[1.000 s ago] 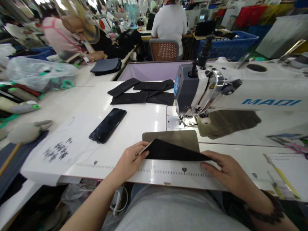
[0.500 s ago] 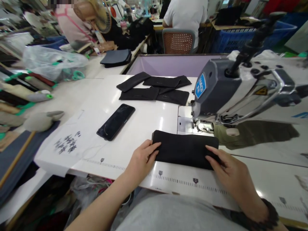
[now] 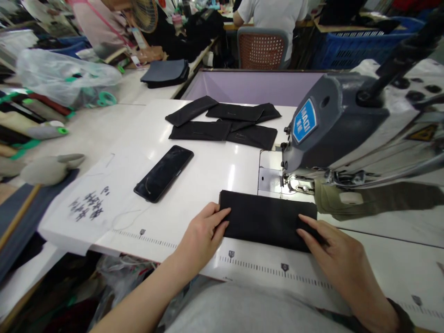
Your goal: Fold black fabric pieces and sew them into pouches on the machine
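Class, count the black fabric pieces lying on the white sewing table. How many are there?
About 5: one black fabric piece under both hands near the table edge; roughly four in an overlapping pile behind the phone. Overlaps may hide more.

A folded fabric piece (image 3: 267, 219) is laid flat at lower centre of the frame, on the table (image 3: 215, 171). The left hand (image 3: 203, 236) is rested on its left end, the right hand (image 3: 338, 259) on its right end. A sewing machine (image 3: 347, 125) is placed right behind it, upper right. A phone (image 3: 163, 173) is found left of the fabric, and a stack of cut pieces (image 3: 224, 122) is spread further back, upper centre.
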Motion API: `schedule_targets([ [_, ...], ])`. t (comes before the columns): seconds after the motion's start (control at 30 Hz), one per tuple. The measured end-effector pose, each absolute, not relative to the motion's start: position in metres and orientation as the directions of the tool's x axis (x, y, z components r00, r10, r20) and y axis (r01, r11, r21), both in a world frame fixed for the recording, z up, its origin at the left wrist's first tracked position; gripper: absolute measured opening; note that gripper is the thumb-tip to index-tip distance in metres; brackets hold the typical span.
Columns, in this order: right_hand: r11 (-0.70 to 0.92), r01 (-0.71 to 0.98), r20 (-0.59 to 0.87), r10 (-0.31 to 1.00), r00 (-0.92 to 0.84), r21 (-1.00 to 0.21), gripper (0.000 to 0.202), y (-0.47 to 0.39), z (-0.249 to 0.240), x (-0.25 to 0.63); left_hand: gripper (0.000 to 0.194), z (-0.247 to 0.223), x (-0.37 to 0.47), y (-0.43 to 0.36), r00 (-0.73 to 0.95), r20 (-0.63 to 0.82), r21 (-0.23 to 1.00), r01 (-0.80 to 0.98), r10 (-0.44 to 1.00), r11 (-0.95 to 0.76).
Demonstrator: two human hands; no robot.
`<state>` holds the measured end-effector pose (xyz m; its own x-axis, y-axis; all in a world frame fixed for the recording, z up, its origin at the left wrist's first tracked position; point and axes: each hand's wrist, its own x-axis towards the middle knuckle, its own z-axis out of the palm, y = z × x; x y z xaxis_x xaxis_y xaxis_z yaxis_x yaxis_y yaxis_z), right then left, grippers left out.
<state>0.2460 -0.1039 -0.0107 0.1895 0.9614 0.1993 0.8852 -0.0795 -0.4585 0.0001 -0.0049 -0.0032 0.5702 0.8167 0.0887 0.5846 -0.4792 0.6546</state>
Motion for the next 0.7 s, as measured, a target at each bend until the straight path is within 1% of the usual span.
schedule_targets([
  [0.2, -0.138, 0.872, 0.141, 0.963, 0.228, -0.469, 0.031, -0.1016, -0.0115, 0.2459, 0.027, -0.0029, 0.0025, -0.0035, 0.570, 0.087, 0.649, 0.589, 0.817, -0.481],
  [0.4, -0.151, 0.866, 0.138, 0.960, 0.243, -0.477, 0.033, -0.1005, -0.0114, 0.2461, 0.027, -0.0015, 0.0033, -0.0018, 0.573, 0.068, 0.637, 0.605, 0.817, -0.477],
  [0.6, -0.135, 0.903, 0.161, 0.963, 0.217, -0.408, 0.033, -0.1010, -0.0137, 0.2472, 0.028, -0.0007, 0.0041, -0.0016, 0.559, 0.023, 0.624, 0.640, 0.829, -0.449],
  [0.7, -0.121, 0.909, 0.157, 0.968, 0.198, -0.398, 0.034, -0.1009, -0.0139, 0.2477, 0.029, 0.0005, 0.0044, -0.0018, 0.549, 0.000, 0.634, 0.646, 0.836, -0.424],
])
